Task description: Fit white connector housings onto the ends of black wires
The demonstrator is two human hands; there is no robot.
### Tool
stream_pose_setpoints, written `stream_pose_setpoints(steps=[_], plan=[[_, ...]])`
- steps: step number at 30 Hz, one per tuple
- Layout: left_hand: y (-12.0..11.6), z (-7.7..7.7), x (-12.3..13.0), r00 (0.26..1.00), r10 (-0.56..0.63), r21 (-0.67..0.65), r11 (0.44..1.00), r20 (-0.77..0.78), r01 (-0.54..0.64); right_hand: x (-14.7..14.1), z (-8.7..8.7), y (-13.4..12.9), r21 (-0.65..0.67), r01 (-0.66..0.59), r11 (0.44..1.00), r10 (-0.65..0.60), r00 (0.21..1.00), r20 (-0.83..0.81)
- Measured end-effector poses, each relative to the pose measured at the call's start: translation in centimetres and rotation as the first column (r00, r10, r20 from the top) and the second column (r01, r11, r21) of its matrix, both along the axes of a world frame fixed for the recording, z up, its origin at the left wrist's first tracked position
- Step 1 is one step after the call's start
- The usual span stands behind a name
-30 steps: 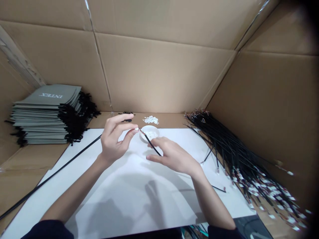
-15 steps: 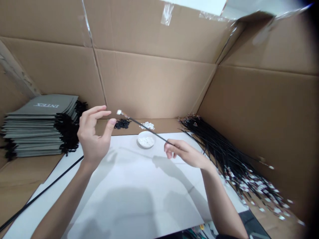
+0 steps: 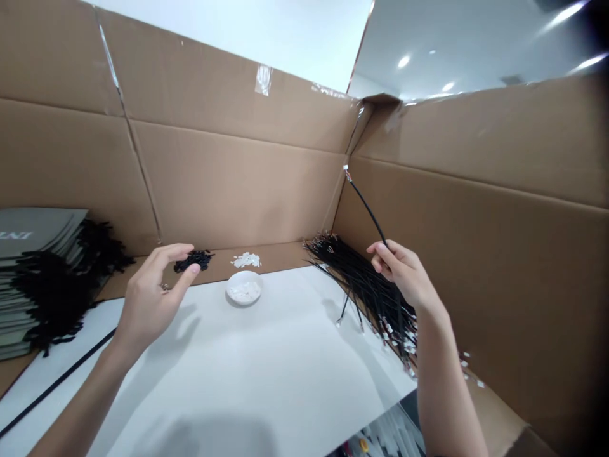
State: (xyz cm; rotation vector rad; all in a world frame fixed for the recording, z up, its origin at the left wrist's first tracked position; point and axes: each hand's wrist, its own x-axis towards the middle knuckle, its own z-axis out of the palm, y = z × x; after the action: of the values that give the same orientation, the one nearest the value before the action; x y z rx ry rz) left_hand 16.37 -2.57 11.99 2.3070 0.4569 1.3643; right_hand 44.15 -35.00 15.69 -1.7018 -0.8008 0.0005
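Observation:
My right hand (image 3: 402,274) pinches a thin black cable (image 3: 366,208) and holds it up above the pile of black cables (image 3: 364,285) at the right wall. The cable's free end with a small white connector (image 3: 346,169) points up and to the left. My left hand (image 3: 152,295) hovers over the white sheet (image 3: 266,368), fingers curled apart with nothing in them, near the small white dish (image 3: 243,289) of white connectors.
Cardboard walls (image 3: 238,184) enclose the work area. A stack of grey bags with black cords (image 3: 33,279) lies at the left. A heap of small black parts (image 3: 193,259) and a heap of white parts (image 3: 246,259) sit by the back wall. A long black cable (image 3: 57,381) crosses the sheet's left corner.
My right hand has swung the cable from the middle over to the cable pile at the right. My left hand let go of its connector end and dropped lower. The view tilted up.

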Motion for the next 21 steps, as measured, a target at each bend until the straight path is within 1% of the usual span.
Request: stream_pose_setpoints(steps=[4,6,7,8,9,11,12,13,14,15,16,18,21], plan=[[0.1,-0.5,0.3,0.998,-0.008,-0.026,1.000,-0.060,0.006,-0.3,-0.3,-0.4,0.067,0.005,0.998,-0.002,0.999,-0.044],[0.3,-0.6,0.3,0.997,-0.009,-0.031,0.999,-0.073,0.007,-0.1,-0.4,-0.2,0.155,0.047,0.987,-0.039,0.998,-0.050],[0.4,-0.7,0.4,0.997,-0.008,-0.030,1.000,-0.074,0.006,0.2,-0.5,-0.1,0.230,0.097,0.968,-0.088,0.995,-0.048],[0.4,-0.7,0.4,0.997,-0.008,-0.030,1.000,-0.074,0.005,0.6,-0.7,0.0,0.325,0.165,0.931,-0.157,0.986,-0.050],[0.5,-0.6,0.3,0.997,-0.007,-0.033,0.999,-0.074,0.005,1.1,-0.9,0.2,0.427,0.242,0.871,-0.238,0.969,-0.063],[0.4,-0.4,0.3,0.998,-0.001,-0.042,0.999,-0.068,-0.001,2.1,-1.9,0.5,0.604,0.392,0.694,-0.393,0.909,-0.138],[0.3,-0.3,0.2,0.998,0.006,-0.047,0.999,-0.068,-0.009,2.6,-2.6,0.7,0.653,0.450,0.610,-0.438,0.878,-0.196],[0.3,-0.2,0.2,0.997,0.016,-0.051,0.998,-0.069,-0.020,3.1,-3.5,0.9,0.677,0.497,0.543,-0.455,0.851,-0.260],[0.2,-0.1,0.2,0.997,0.026,-0.055,0.998,-0.072,-0.030,3.4,-4.4,1.2,0.681,0.535,0.499,-0.447,0.833,-0.327],[0.1,0.0,0.2,0.997,0.031,-0.059,0.998,-0.073,-0.036,3.8,-5.3,1.4,0.670,0.565,0.482,-0.414,0.821,-0.394],[0.1,0.0,0.2,0.997,0.029,-0.064,0.997,-0.073,-0.034,4.1,-6.2,1.8,0.652,0.584,0.484,-0.367,0.811,-0.456],[0.1,0.0,0.3,0.997,0.012,-0.075,0.997,-0.076,-0.018,4.9,-7.6,2.3,0.607,0.600,0.521,-0.258,0.788,-0.558],[0.2,-0.2,0.3,0.996,-0.002,-0.094,0.996,-0.084,-0.006,6.6,-8.7,2.7,0.554,0.615,0.561,-0.140,0.730,-0.669]])
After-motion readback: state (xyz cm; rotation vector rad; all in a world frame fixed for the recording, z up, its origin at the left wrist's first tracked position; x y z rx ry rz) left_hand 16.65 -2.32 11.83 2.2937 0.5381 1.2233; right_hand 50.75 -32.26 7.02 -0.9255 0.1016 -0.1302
